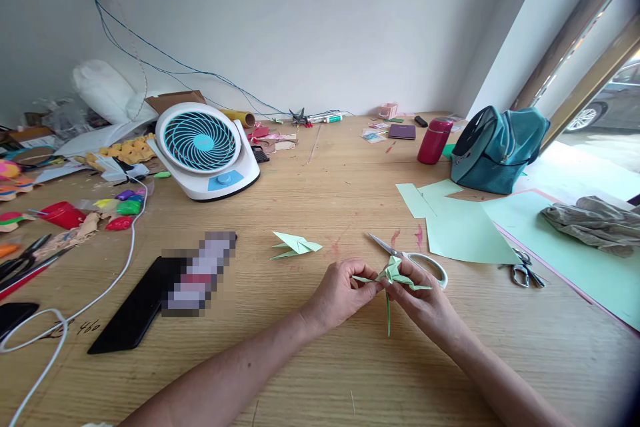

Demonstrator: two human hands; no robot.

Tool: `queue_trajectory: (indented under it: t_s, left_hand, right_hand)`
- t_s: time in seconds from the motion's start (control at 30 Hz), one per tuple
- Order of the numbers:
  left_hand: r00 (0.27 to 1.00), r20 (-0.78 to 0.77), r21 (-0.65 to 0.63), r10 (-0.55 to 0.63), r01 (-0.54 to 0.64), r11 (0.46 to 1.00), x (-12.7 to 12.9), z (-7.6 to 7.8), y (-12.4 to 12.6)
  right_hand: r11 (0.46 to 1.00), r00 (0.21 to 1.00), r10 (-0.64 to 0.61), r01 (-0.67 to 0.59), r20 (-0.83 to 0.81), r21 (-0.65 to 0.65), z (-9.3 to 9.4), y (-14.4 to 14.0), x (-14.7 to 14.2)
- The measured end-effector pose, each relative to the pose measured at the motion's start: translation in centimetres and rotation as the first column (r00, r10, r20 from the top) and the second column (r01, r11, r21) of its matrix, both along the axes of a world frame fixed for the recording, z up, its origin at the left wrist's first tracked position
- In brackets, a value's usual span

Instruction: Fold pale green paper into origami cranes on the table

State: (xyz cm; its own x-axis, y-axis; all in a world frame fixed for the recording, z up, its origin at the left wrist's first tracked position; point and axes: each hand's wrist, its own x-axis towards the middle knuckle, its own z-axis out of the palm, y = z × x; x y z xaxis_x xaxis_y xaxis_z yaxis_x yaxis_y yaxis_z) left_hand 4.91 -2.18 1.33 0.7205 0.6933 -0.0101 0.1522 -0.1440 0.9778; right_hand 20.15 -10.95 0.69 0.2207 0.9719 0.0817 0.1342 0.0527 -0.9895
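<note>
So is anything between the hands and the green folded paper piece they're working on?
Nothing visible: the left hand and right hand both pinch the green folded paper directly, above the wooden table.

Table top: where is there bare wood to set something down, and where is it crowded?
Bare wood lies in the middle of the table, between the fan and the red bottle, and along the near edge beside the black phone. The left end with the clay bits and the right side under the green paper sheets are crowded.
</note>
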Motion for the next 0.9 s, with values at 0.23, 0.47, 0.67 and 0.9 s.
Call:
queue_trajectory:
  t_s: [0.23,0.47,0.67,0.9]
  left_hand:
    - [0.998,0.048,0.12,0.031,-0.037,0.992,0.0,0.2,-0.2]
    - [0.997,0.074,-0.023,0.014,-0.012,1.0,-0.2,-0.2,0.4]
    - [0.998,0.058,-0.147,-0.011,0.019,0.989,-0.2,-0.6,0.8]
    - [0.992,0.088,-0.054,-0.088,0.093,0.994,-0.5,-0.7,1.2]
  right_hand:
    - [1.0,1.0,0.004,-0.004,0.028,-0.026,0.1,0.0,-0.3]
    - [0.999,0.997,0.044,-0.045,-0.071,-0.011,0.8,0.1,0.0]
    - [0.998,0.997,0.024,-0.028,-0.08,-0.049,1.0,0.2,0.0]
    - [0.999,0.995,0.017,-0.021,-0.103,-0.043,1.3,0.2,0.1]
